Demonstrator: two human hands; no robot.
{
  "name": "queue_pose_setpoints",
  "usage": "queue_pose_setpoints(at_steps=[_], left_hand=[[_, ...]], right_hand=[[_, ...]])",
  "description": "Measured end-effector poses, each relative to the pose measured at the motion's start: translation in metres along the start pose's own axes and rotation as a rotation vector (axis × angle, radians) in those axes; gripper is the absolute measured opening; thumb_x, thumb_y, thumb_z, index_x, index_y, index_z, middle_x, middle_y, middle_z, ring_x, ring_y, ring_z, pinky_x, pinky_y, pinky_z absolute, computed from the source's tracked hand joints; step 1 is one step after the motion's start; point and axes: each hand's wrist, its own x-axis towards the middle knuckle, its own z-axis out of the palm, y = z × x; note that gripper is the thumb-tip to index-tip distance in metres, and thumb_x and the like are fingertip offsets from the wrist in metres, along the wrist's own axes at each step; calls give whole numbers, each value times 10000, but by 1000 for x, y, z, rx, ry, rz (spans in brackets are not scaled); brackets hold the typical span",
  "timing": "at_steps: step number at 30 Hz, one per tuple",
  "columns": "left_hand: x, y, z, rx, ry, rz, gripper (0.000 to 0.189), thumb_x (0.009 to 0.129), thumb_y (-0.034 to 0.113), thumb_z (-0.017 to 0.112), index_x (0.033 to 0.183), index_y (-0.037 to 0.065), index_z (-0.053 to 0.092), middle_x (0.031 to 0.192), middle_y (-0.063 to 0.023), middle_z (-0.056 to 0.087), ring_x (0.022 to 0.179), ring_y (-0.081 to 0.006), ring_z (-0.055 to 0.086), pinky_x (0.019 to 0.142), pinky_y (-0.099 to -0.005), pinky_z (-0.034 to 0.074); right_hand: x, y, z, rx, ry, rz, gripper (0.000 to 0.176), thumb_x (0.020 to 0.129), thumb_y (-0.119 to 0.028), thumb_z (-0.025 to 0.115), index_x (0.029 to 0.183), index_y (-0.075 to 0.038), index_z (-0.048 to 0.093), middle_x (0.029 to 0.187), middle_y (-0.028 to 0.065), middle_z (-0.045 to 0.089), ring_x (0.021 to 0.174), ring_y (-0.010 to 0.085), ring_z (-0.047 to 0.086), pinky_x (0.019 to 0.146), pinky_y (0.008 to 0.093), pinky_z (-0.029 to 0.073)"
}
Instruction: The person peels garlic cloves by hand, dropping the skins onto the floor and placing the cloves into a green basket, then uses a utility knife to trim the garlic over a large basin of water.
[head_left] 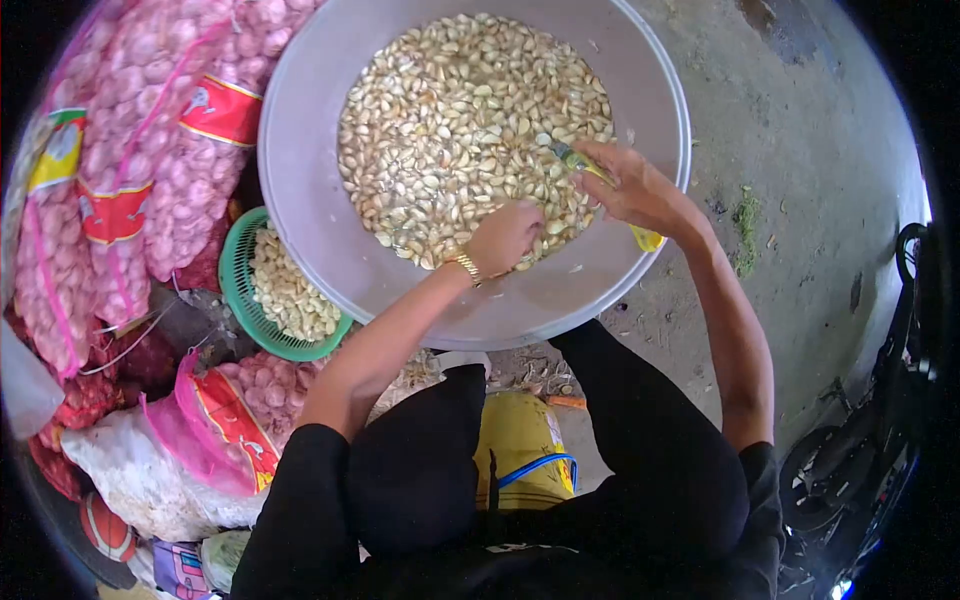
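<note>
A wide greyish-purple basin (305, 190) holds a mass of garlic cloves (450, 110) lying in water. My left hand (507, 238), with a gold band at the wrist, reaches down among the cloves near the basin's close side. Its fingers are curled, and whatever is between them is hidden. Over the right part of the basin, my right hand (632, 188) is closed around a small knife (585, 163) with a yellow-green handle. The knife's short metal end points left over the cloves, beside a pale clove (543, 139). Part of the handle is covered by my fingers.
Left of the basin, a green basket (235, 285) holds peeled cloves. Mesh sacks of garlic (160, 80) are stacked behind it. A yellow bucket (520, 440) with a blue handle is between my knees. A motorbike (850, 450) stands on the concrete floor (790, 200) at right.
</note>
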Motion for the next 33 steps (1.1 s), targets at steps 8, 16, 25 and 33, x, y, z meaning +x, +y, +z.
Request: queue_pose_setpoints(at_steps=[8,16,25,33], left_hand=[[27,-10,53,269,198,194,193,761,66,600,951,48,631,960,-121,608,972,-311,548,794,-402,476],[10,-19,41,-614,65,-240,256,952,135,531,1152,3,622,1012,-88,631,895,-189,618,710,-320,536],[0,-16,-8,-1581,137,-335,393,980,87,543,1339,-44,453,1173,-165,611,1114,-251,630,974,-297,531],[-12,-17,-21,-1282,247,-329,356,920,25,619,1260,-35,535,1107,-110,640,1026,-190,660,937,-302,550]], right_hand=[[-10,8,23,105,11,81,497,950,-291,599,1389,-79,500,1121,102,628,853,145,622,653,299,564],[-20,-3,12,313,139,112,456,940,-250,591,1324,-11,533,1019,125,666,819,167,623,661,324,552],[-21,4,25,314,109,182,478,941,-266,596,1333,-4,517,1083,131,640,876,185,636,660,329,579],[-10,4,39,291,84,189,481,944,-268,595,1339,-6,510,1118,140,636,838,179,645,645,330,584]])
